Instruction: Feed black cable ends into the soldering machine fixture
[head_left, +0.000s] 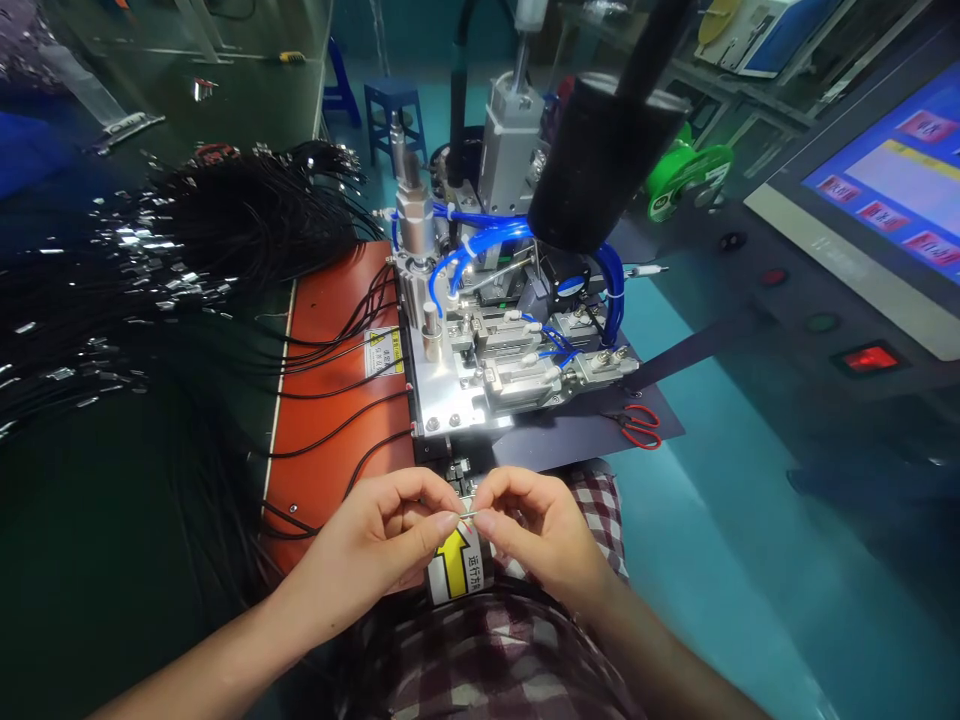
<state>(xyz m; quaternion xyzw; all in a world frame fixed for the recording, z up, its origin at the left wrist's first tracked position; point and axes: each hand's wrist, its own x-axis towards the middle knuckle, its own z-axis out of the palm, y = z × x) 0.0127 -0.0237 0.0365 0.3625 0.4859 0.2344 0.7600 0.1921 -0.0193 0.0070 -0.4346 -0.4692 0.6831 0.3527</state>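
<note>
My left hand (394, 530) and my right hand (544, 530) meet in front of my lap, thumb and forefinger of each pinched together. Between their fingertips is a thin, silvery piece (468, 515), too small for me to name. Just below it is a white label with a yellow arrow (454, 565) on the machine's front end. The metal machine (442, 395) with blue air tubes stands right beyond my hands. Black cables (341, 435) run from its left edge across an orange-red board (319, 400).
Big bundles of black cables (247, 215) with shiny ends lie at the left. Red-handled scissors (641, 428) rest on the dark plate at the right. A control panel with a screen (896, 190) stands at the far right. A black cylinder (592, 165) hangs over the machine.
</note>
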